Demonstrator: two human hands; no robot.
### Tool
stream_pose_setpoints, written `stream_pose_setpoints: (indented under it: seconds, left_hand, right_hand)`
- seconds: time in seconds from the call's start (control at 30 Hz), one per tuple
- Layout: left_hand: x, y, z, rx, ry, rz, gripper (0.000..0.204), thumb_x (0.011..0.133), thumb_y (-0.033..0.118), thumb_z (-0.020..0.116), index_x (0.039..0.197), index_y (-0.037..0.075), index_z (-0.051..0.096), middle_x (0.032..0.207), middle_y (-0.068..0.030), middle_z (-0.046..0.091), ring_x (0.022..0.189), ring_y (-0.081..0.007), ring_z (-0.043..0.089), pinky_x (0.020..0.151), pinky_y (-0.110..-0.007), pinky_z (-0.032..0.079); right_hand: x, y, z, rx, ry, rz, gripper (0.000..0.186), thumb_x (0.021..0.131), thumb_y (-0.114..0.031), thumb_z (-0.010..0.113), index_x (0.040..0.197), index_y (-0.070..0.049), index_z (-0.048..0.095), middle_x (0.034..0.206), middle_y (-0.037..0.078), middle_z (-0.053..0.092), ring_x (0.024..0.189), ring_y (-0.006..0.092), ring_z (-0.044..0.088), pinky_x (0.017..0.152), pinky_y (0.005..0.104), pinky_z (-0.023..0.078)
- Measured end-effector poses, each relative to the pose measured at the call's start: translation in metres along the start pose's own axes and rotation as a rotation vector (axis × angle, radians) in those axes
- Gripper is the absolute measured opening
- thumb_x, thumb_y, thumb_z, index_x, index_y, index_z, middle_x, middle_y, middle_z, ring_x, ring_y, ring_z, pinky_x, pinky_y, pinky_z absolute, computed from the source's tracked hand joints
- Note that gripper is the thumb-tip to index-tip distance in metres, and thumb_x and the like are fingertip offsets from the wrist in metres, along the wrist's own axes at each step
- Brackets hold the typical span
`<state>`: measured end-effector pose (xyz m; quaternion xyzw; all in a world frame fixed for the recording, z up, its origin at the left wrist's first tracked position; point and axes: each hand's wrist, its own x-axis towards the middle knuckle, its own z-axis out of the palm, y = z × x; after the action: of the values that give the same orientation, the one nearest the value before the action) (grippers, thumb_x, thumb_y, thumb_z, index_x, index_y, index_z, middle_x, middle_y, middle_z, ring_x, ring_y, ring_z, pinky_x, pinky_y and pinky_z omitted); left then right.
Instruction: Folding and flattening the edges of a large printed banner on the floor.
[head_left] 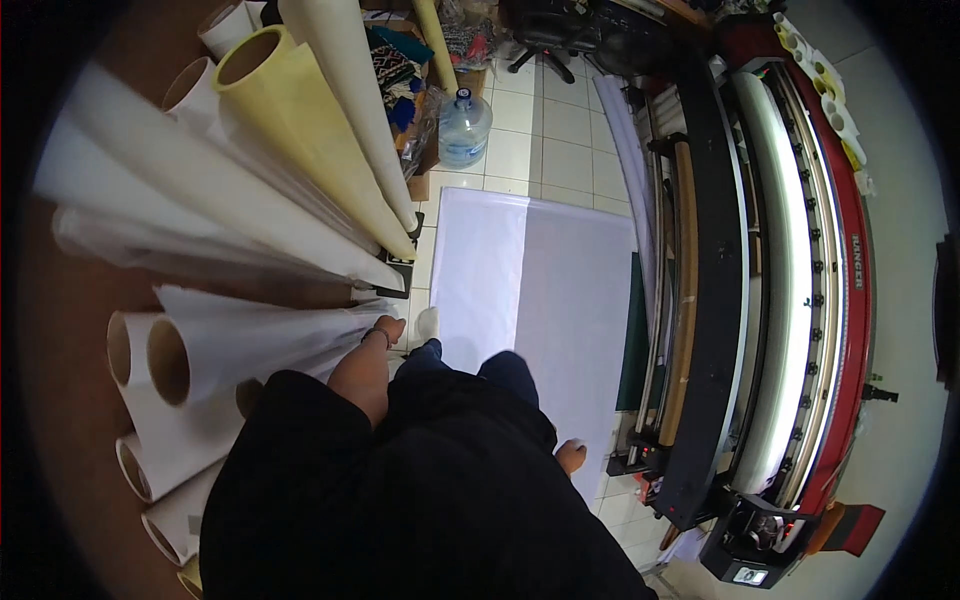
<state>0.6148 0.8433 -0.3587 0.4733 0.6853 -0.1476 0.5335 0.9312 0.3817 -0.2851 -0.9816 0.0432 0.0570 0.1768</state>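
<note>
My left hand [391,328] is closed beside the lower end of a white roll in loose clear plastic wrap [300,318]. Whether its fingers grip the wrap cannot be made out. Low at my right side, my right hand [571,457] is curled closed, with a small whitish bit at its fingers that is too small to name. Beneath and ahead of me, a wide white sheet [480,260] lies flat on the tiled floor, its right part in shadow. One of my feet [428,323] is at the sheet's left edge.
Tall white rolls [230,190] and a yellow roll [310,130] lean along the left. A large water bottle [465,130] stands beyond the sheet, near a wheeled chair [543,60]. Along the right runs a long wide-format printer [720,300] with a red cover [850,200].
</note>
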Motion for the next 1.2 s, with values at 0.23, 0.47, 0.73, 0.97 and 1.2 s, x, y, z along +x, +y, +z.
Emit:
stream_pose_setpoints:
  seconds: [0.23,0.47,0.73,0.97,1.2]
  left_hand:
    - [0.011,0.13,-0.012,-0.163,-0.09,0.181,0.038,0.089,0.037,0.057,0.083,0.001,0.067,0.072,-0.0099,0.066,0.057,-0.0207,0.061,0.053,-0.037,0.048]
    - [0.028,0.144,-0.045,0.062,0.098,0.398,0.043,0.088,0.039,0.058,0.094,-0.002,0.068,0.091,-0.0209,0.07,0.09,-0.0348,0.066,0.08,-0.041,0.049]
    - [0.049,0.139,-0.049,0.14,0.137,0.359,0.047,0.088,0.042,0.054,0.092,-0.002,0.069,0.092,-0.0234,0.069,0.092,-0.0388,0.065,0.084,-0.044,0.049]
    - [0.063,0.137,-0.062,0.597,0.001,0.317,0.039,0.097,0.029,0.04,0.108,0.003,0.067,0.103,-0.025,0.067,0.1,-0.0402,0.063,0.089,-0.047,0.049]
    - [0.11,0.149,-0.065,0.144,-0.005,0.193,0.036,0.09,0.035,0.054,0.109,0.008,0.069,0.106,-0.0214,0.068,0.1,-0.0383,0.065,0.086,-0.045,0.052]
  right_hand:
    - [-0.03,-0.066,0.004,0.012,-0.155,0.131,0.031,0.077,-0.018,0.063,0.093,0.009,0.063,0.087,0.031,0.065,0.082,0.0483,0.063,0.074,0.0528,0.05]
    - [0.124,-0.142,0.059,-0.046,-0.072,-0.134,0.043,0.088,-0.03,0.057,0.101,0.011,0.062,0.1,0.033,0.063,0.096,0.048,0.059,0.087,0.0518,0.047]
    - [0.259,-0.307,0.056,0.208,0.118,-0.226,0.033,0.085,-0.024,0.06,0.098,0.006,0.063,0.088,0.029,0.063,0.086,0.047,0.061,0.076,0.052,0.049]
    - [0.271,-0.381,0.09,0.186,-0.056,-0.287,0.034,0.084,-0.02,0.061,0.101,0.009,0.061,0.094,0.031,0.064,0.088,0.0457,0.064,0.077,0.0503,0.05]
    - [0.267,-0.46,0.15,0.043,-0.122,-0.283,0.036,0.082,-0.017,0.063,0.103,0.012,0.061,0.094,0.03,0.066,0.087,0.0443,0.066,0.078,0.0499,0.052]
